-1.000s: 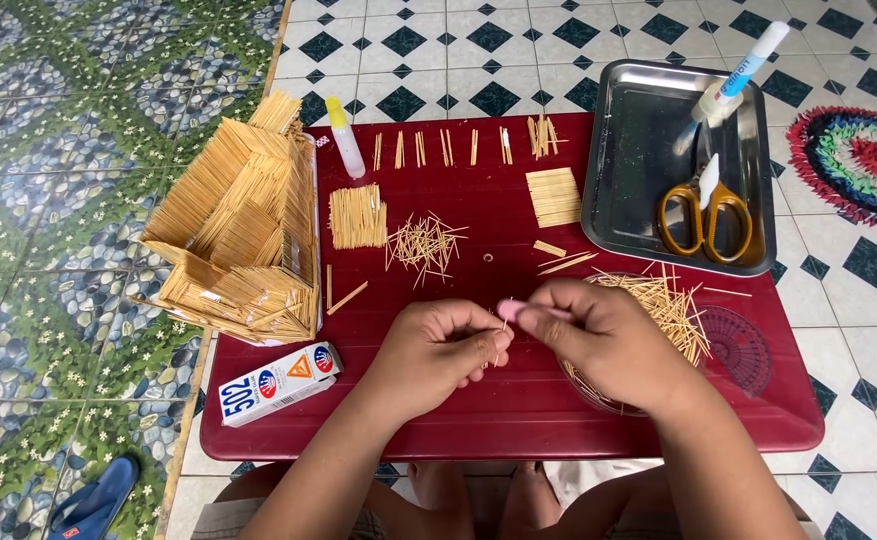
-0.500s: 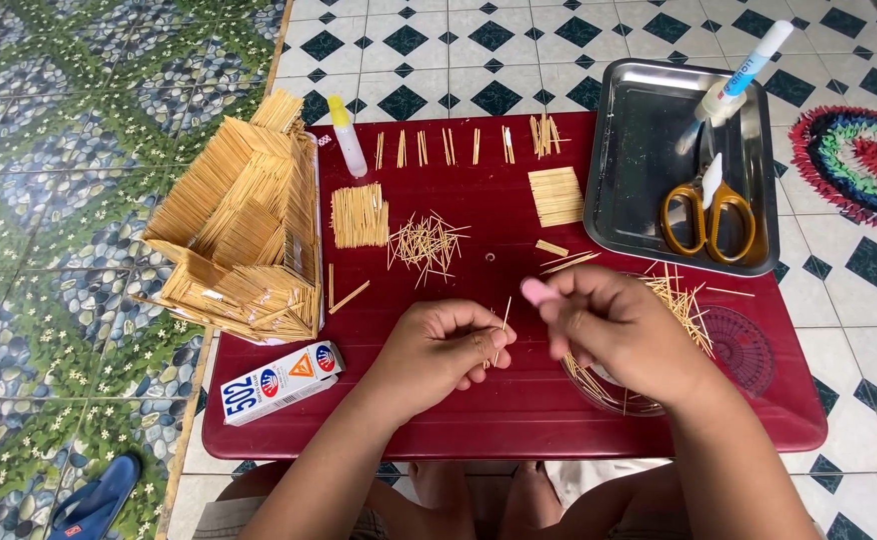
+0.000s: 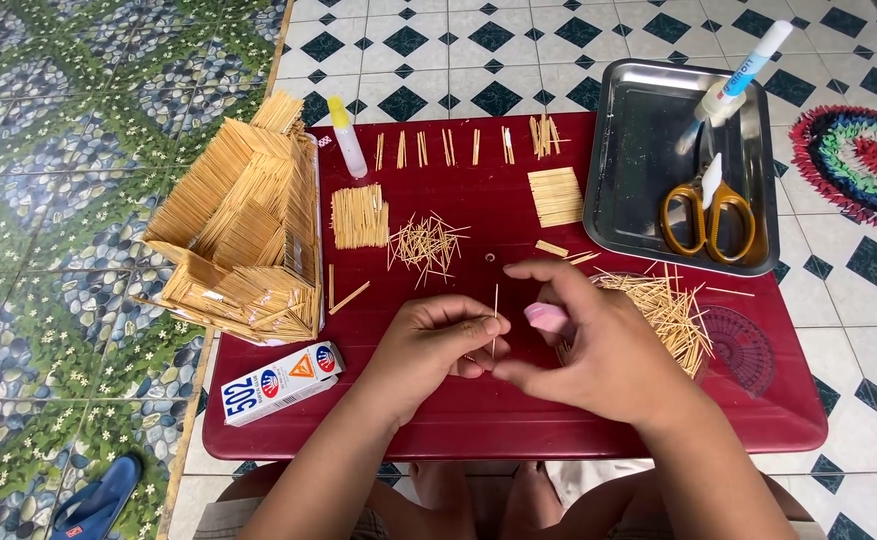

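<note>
Head view: the left hand [image 3: 429, 345] pinches 1 thin toothpick [image 3: 496, 318] between thumb and forefinger and holds it upright over the red table [image 3: 479, 420]. The right hand [image 3: 599, 350] is just beside it, fingers curled narrow around a small pink thing [image 3: 546, 317]; what this thing is, I cannot tell. The fingertips of both hands almost meet at the lower end of the stick.

I judge the step in hand is the preparing of 1 single stick, maybe trimming or gluing it. The next move calls for a steady grip, because the stick is thin and can snap or slip easily.

Containers: the metal tray [image 3: 629, 190] at the far right holds scissors [image 3: 707, 210] with yellow handles and a glue tube [image 3: 734, 75] that leans over its rim. A small glue box [image 3: 281, 382] lies closed at the near left corner. Behind the right hand, a loose heap of toothpicks [image 3: 664, 305] seems to lie in a shallow dish, mostly hidden. The toothpick house [image 3: 244, 235] stands at the left edge.
</note>
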